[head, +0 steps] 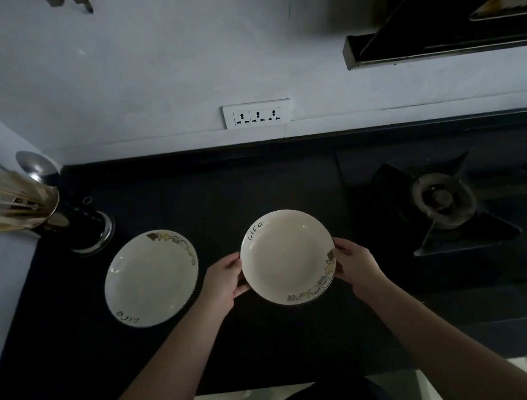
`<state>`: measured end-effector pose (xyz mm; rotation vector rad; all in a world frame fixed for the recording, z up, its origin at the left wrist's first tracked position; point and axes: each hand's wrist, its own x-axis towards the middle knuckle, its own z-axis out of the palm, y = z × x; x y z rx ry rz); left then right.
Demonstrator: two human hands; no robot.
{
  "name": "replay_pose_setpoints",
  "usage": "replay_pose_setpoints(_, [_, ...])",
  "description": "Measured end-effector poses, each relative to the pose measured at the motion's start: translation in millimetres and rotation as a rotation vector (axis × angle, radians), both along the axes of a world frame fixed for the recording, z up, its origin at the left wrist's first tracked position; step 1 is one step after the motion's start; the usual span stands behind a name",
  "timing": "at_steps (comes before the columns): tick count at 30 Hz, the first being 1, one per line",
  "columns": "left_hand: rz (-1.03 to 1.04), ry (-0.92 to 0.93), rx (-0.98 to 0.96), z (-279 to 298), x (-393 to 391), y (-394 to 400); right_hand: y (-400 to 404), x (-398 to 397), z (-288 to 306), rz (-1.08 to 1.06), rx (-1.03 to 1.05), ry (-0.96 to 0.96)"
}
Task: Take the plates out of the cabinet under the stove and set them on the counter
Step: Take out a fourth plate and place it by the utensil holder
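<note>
Two cream plates with a patterned rim and the word "life" are in view. One plate (151, 278) lies flat on the black counter (223, 190) at the left. I hold the second plate (287, 256) level over the counter's middle, to the right of the first. My left hand (226, 280) grips its left rim and my right hand (355, 263) grips its right rim. Whether this plate touches the counter I cannot tell. The cabinet under the stove is out of view.
A metal utensil holder (68, 215) with chopsticks and a ladle stands at the counter's back left. A gas burner (443, 198) sits on the stove to the right. A triple wall socket (257, 114) is on the white wall behind, and a range hood (445, 40) hangs at the upper right.
</note>
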<state>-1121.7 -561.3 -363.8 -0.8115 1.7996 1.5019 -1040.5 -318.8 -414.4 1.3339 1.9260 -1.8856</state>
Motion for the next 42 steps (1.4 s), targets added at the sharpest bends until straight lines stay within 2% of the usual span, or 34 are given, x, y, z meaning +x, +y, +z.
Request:
replay_pose_setpoints(27, [-0.135,0.071,0.035,-11,-5,-1,3,-8,-21,-0.080,-0.082,-0.002])
replay_pose_setpoints(42, [-0.044,0.084,0.118,-14,1,-6,4,-5,-24,-0.078,-0.098,-0.020])
